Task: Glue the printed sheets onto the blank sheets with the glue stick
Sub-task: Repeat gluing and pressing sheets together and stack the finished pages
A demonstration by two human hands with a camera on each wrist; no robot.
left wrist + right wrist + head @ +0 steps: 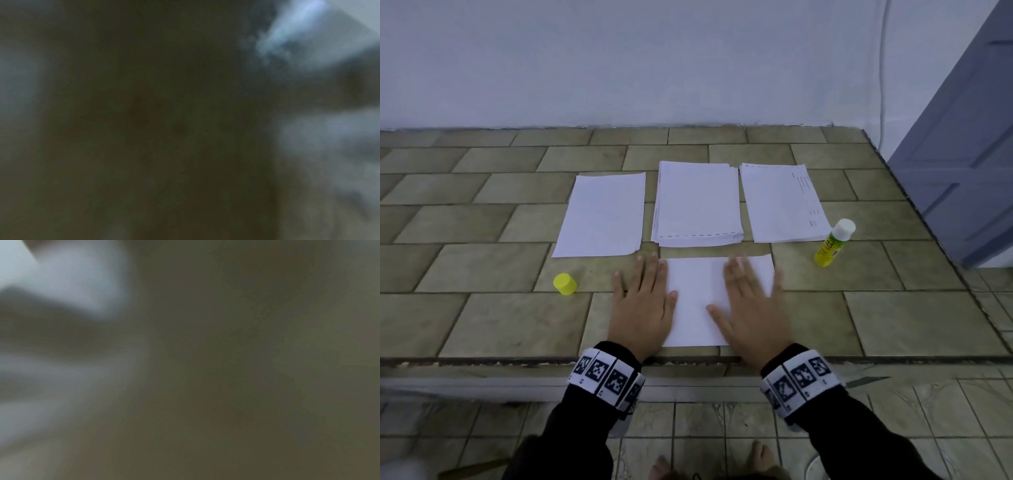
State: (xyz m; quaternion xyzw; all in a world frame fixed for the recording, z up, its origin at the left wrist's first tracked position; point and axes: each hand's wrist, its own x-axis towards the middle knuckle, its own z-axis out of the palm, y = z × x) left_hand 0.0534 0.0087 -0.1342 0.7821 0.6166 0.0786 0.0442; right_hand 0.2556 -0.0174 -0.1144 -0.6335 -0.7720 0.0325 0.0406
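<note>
Both flat hands, left hand (642,306) and right hand (748,308), fingers spread, are pressing the sheet (697,301), its long axis running away from the person.

Nothing here can be read as words. The glue stick (832,245), standing near the right edge of the tiled ledge (482,267), carries dark print on its yellow body, too small to make out. The right-hand stack of printed sheets (784,202) shows faint lines of text, illegible. Both wristbands (604,375) bear black-and-white square code markers, with tiny unreadable characters beneath them.
</note>
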